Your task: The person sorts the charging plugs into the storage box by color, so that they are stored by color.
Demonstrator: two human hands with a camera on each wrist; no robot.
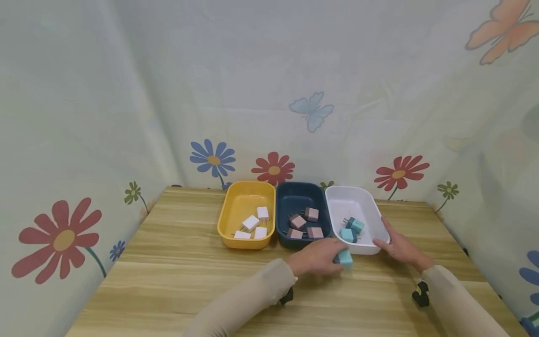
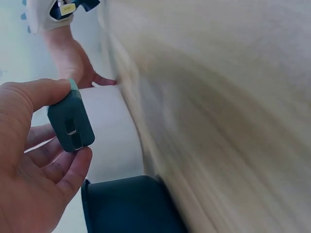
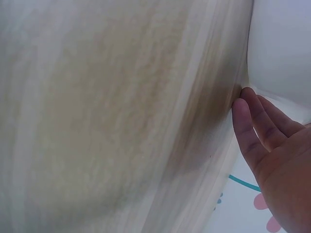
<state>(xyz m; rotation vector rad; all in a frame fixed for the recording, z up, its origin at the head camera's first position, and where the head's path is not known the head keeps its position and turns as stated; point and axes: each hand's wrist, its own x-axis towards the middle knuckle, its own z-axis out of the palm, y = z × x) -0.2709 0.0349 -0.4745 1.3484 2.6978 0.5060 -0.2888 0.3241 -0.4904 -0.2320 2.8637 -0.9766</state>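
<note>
In the head view my left hand [image 1: 319,256] pinches a teal charger plug [image 1: 344,258] just in front of the white bin [image 1: 370,208]. The left wrist view shows my thumb and fingers on either side of the plug's dark teal body [image 2: 72,124]. Two similar plugs [image 1: 355,225] lie inside the white bin, their metal prongs showing. My right hand [image 1: 400,245] touches that bin at its front right corner. Seen from the right wrist, its nearly straight fingers [image 3: 247,131] rest against the bin's outer wall [image 3: 282,53], low down by the table.
A dark blue bin [image 1: 301,189] with several pinkish-brown plugs stands left of the white one. Beside it is a yellow bin [image 1: 248,189] holding several white plugs. All three line up side by side on the wooden table [image 1: 168,281], before a flowered cloth backdrop [image 1: 252,70].
</note>
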